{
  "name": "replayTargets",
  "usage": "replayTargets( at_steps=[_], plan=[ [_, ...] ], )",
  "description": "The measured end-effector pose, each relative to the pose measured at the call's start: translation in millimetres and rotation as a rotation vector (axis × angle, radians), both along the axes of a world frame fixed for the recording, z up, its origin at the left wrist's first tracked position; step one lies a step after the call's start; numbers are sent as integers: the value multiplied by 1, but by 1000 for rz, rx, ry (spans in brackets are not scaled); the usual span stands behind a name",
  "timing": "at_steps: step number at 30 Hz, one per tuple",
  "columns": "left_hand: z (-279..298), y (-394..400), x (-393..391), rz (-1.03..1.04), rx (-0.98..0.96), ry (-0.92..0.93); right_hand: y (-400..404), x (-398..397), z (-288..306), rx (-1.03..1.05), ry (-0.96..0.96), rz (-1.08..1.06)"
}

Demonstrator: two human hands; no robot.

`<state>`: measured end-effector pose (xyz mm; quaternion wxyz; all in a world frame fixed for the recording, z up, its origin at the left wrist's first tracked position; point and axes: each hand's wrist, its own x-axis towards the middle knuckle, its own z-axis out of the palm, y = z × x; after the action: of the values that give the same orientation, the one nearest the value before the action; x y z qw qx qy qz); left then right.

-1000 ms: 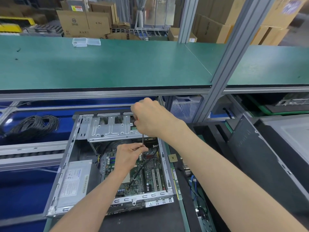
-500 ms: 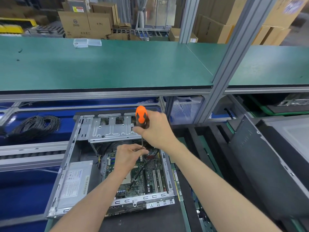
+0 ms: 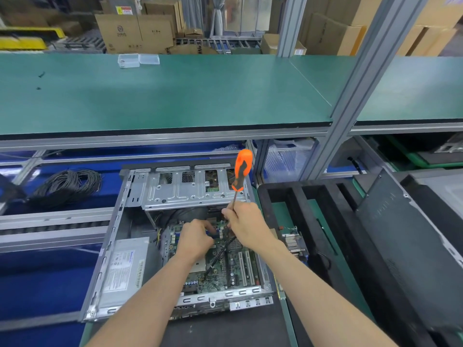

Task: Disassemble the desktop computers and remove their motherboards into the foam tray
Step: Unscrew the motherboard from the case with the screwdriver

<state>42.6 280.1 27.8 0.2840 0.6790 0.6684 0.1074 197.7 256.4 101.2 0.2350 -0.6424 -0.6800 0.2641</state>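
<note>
Working inside the open grey metal computer case (image 3: 120,246), my right hand (image 3: 246,225) grips the orange-handled screwdriver (image 3: 240,175) by its shaft while my left hand (image 3: 194,237) pinches something on the green motherboard (image 3: 233,266), probably loosening a connector; next, lift the board toward the black foam tray (image 3: 300,194).

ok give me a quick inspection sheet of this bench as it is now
surface: green shelf above; the computer sits on a lower level.
job's things: open desktop case lying flat, motherboard inside it, power supply at its left; black foam tray to the right.
clutter: clear plastic box on the shelf.
hands: left hand curled over the board, what it holds cannot be told; right hand grips the shaft of an orange screwdriver, handle up.
cables: black cable across the board; black wire coil at left.
surroundings: cardboard boxes behind, dark case panel at right.
</note>
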Motion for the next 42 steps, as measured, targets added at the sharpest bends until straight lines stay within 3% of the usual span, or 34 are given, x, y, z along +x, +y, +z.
replayTargets(
  at_steps=[9, 15, 18, 19, 23, 26, 29, 33, 37, 42],
  plan=[
    [-6, 0, 7, -86, -72, -97, 1, 5, 11, 71, 119, -57],
    [-4, 1, 10, -21, -34, -172, 3, 2, 24, 111, 155, -52],
    [-2, -1, 7, 32, -111, -180, 3, 1, 29, 157, 134, -67],
    [-1, -1, 5, 104, -164, -289, 4, 2, 31, 180, 113, -74],
    [11, 3, 0, 402, -352, -1050, 8, 11, 41, 252, 60, -125],
    [18, -1, 0, 414, -449, -1302, 12, 17, 49, 248, 72, -114],
    [21, -3, 5, 342, -377, -1175, 11, 18, 56, 262, 45, -53],
    [17, -4, 11, 56, -147, -615, 6, 15, 68, 411, 131, -99],
    [9, -11, 18, -209, -147, -246, 4, 13, 82, 589, 250, -177],
    [2, -9, 19, -261, 13, 110, 1, 14, 80, 673, 124, -137]
  ],
)
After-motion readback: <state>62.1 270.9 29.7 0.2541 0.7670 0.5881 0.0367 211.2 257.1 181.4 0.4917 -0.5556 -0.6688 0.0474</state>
